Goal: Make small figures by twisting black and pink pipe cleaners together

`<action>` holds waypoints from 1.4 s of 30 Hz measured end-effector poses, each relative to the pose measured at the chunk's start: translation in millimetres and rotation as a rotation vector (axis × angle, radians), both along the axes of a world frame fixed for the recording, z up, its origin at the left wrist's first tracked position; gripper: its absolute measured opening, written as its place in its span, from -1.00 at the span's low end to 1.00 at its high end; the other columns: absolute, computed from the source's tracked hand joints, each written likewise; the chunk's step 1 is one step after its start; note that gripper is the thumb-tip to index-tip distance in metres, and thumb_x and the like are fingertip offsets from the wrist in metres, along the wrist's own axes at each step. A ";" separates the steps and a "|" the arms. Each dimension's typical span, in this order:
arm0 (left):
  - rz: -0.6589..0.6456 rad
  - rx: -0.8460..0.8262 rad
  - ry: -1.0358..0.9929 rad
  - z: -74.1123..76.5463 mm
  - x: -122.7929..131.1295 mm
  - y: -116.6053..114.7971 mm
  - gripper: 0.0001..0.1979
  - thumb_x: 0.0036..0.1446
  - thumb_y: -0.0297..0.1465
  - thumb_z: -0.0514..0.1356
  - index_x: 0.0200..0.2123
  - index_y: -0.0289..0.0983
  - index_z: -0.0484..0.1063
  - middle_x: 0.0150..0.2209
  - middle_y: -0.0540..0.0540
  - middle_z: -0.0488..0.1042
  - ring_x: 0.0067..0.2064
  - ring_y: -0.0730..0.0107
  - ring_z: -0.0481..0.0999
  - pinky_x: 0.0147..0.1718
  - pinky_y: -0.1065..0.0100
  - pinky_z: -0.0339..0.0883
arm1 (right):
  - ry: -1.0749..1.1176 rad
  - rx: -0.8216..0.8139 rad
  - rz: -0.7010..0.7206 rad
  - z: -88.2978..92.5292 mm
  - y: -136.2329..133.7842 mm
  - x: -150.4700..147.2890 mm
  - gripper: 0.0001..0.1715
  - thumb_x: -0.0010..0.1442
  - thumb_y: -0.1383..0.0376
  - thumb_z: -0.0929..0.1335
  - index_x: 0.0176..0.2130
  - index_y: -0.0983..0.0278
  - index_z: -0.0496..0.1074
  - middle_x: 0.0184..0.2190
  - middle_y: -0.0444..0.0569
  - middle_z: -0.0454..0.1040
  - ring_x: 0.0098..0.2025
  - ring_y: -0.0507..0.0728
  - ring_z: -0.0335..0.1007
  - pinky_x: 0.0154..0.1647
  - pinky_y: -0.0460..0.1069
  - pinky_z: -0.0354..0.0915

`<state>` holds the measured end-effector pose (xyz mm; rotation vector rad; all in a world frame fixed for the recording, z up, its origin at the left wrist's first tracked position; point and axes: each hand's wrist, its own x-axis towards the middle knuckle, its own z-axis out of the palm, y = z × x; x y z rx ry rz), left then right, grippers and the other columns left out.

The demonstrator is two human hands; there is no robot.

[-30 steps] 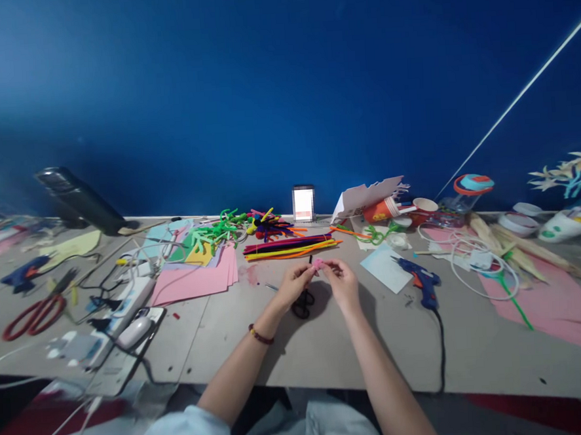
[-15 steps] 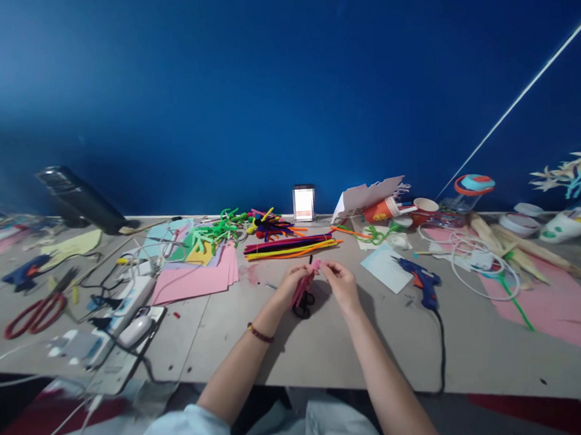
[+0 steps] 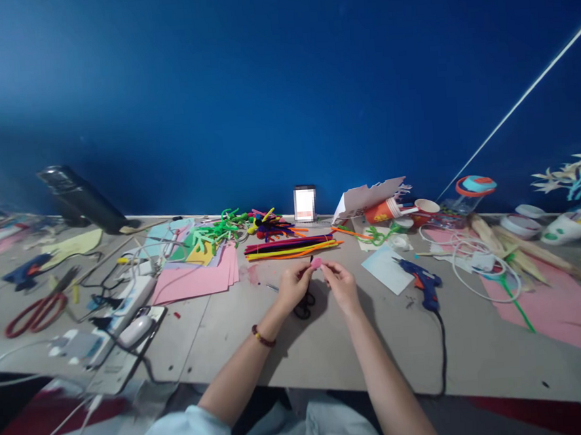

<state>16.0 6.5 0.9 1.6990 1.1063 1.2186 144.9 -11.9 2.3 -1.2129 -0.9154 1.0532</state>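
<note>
Between my two hands, above the table, is a small pink clump (image 3: 316, 262) that looks like bent pipe cleaner. My left hand (image 3: 296, 284) pinches it from the left, thumb and fingers pressed together. From the right, the fingertips of my right hand (image 3: 340, 284) are closed on its other edge. Black-handled scissors (image 3: 306, 306) lie on the table below, partly covered by my left hand. Just beyond my hands lies a bundle of pipe cleaners (image 3: 290, 248) in purple, red, yellow and orange.
Pink paper sheets (image 3: 193, 282), green pipe cleaner shapes (image 3: 220, 233) and a power strip (image 3: 124, 313) lie left. To the right are a pale blue sheet (image 3: 388, 267), a blue glue gun (image 3: 425, 285) with its cord and a coiled white cable (image 3: 486, 284). A phone (image 3: 305, 203) stands against the wall.
The pink strands that hung below my left hand no longer show there. My left hand has turned slightly, and the pink clump lies flatter between my fingertips.
</note>
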 end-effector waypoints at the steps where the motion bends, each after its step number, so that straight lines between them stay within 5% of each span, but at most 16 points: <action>1: -0.022 -0.054 -0.051 -0.3 0.0 1.1 -0.64 0.10 -0.12 0.13 -0.41 -0.33 0.48 -0.56 0.01 0.35 -0.51 0.50 0.27 -0.49 0.45 0.14 | 0.007 -0.006 0.005 -0.2 0.0 -0.2 -0.55 -0.15 -0.01 0.44 -0.36 0.29 0.49 -0.55 -0.11 0.43 -0.57 0.00 0.19 -0.59 -0.10 0.09; 6: -0.165 -0.356 -0.319 -0.3 -1.1 3.2 -0.58 -0.03 -0.04 0.22 -0.46 -0.34 0.43 -0.68 0.11 0.17 -0.65 0.62 0.11 -0.64 0.49 -0.04 | 0.066 -0.004 -0.019 -0.8 0.9 0.1 -0.58 -0.17 0.02 0.47 -0.40 0.27 0.44 -0.57 -0.17 0.39 -0.60 -0.04 0.15 -0.62 -0.11 0.08; 17: -0.512 -0.773 -0.661 6.1 -9.2 2.5 -0.71 -0.14 -0.24 0.32 -0.51 -0.35 0.38 -0.71 0.13 0.11 -0.68 0.66 0.05 -0.65 0.49 0.07 | 0.209 -0.010 0.113 -1.1 -0.4 0.1 -0.63 -0.18 0.06 0.49 -0.46 0.28 0.45 -0.61 -0.19 0.35 -0.64 -0.08 0.06 -0.63 -0.12 0.00; 21: -0.422 -0.673 -0.559 5.0 -5.9 2.6 -0.70 -0.09 -0.20 0.30 -0.46 -0.34 0.40 -0.65 0.09 0.20 -0.65 0.63 0.13 -0.64 0.49 0.10 | 0.159 -0.010 0.061 1.8 -1.2 -0.5 -0.60 -0.18 0.02 0.48 -0.47 0.29 0.46 -0.61 -0.18 0.35 -0.64 -0.07 0.04 -0.64 -0.12 -0.02; 27: -0.097 -0.161 -0.146 2.7 2.9 -1.4 -0.66 0.06 -0.13 0.18 -0.30 -0.32 0.47 -0.46 -0.03 0.41 -0.51 0.52 0.28 -0.51 0.45 0.17 | 0.090 -0.027 -0.023 4.6 -1.5 -1.1 -0.58 -0.17 -0.01 0.47 -0.48 0.29 0.46 -0.65 -0.18 0.33 -0.64 -0.06 0.01 -0.65 -0.11 -0.04; 31: -0.036 0.054 0.028 2.9 1.5 -3.7 -0.68 0.16 -0.17 0.08 -0.32 -0.29 0.50 -0.43 -0.07 0.44 -0.37 0.41 0.36 -0.34 0.40 0.22 | 0.056 -0.018 -0.029 3.7 -1.1 -0.6 -0.55 -0.14 -0.02 0.45 -0.41 0.30 0.49 -0.59 -0.14 0.41 -0.64 -0.06 0.03 -0.65 -0.10 -0.02; 37: -0.112 -0.228 -0.182 -0.2 -1.7 2.3 -0.59 0.07 -0.05 0.12 -0.39 -0.32 0.46 -0.64 0.08 0.20 -0.59 0.56 0.16 -0.58 0.46 0.05 | -0.103 0.098 -0.024 1.0 -1.7 -0.7 -0.58 -0.04 -0.01 0.40 -0.35 0.28 0.49 -0.42 -0.02 0.50 -0.44 0.06 0.31 -0.46 -0.06 0.22; 42: -0.221 -0.446 -0.388 2.5 -2.4 3.2 -0.59 -0.06 -0.05 0.23 -0.46 -0.34 0.45 -0.69 0.10 0.16 -0.65 0.61 0.11 -0.63 0.47 -0.03 | -0.089 0.098 -0.048 3.4 -2.7 -0.8 -0.67 -0.04 0.05 0.42 -0.38 0.25 0.44 -0.46 -0.08 0.47 -0.47 0.04 0.29 -0.45 -0.07 0.21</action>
